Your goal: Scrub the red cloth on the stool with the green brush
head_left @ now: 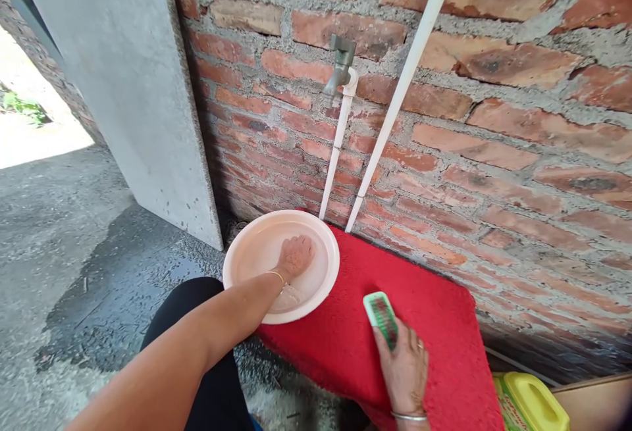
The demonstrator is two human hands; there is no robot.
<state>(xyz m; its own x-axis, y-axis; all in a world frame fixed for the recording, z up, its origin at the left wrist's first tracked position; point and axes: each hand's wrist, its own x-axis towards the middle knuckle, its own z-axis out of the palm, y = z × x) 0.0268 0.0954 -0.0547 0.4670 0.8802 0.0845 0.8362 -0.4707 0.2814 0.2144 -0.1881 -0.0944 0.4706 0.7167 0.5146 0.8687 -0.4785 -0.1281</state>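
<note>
Head view: dipping left hand [296,256] into water [291,298] in a basin [254,250], set at the left end of the red surface [439,306], below the tap [340,66]. Curled there nearly to a fist; cannot tell if closed around anything. Gripping the near end of a green brush [380,312] with right hand [405,362], thumb along one side and fingers along the other. Held on or just over the surface, between the basin and the right edge. Probably bristles up, though too small and partly covered to be sure. Judging by both hands, busy with a wetting or rinsing step. Calling next for a firm hold on the brush and care not to knock the basin. Just past the right edge, a yellow jug [536,398].
</note>
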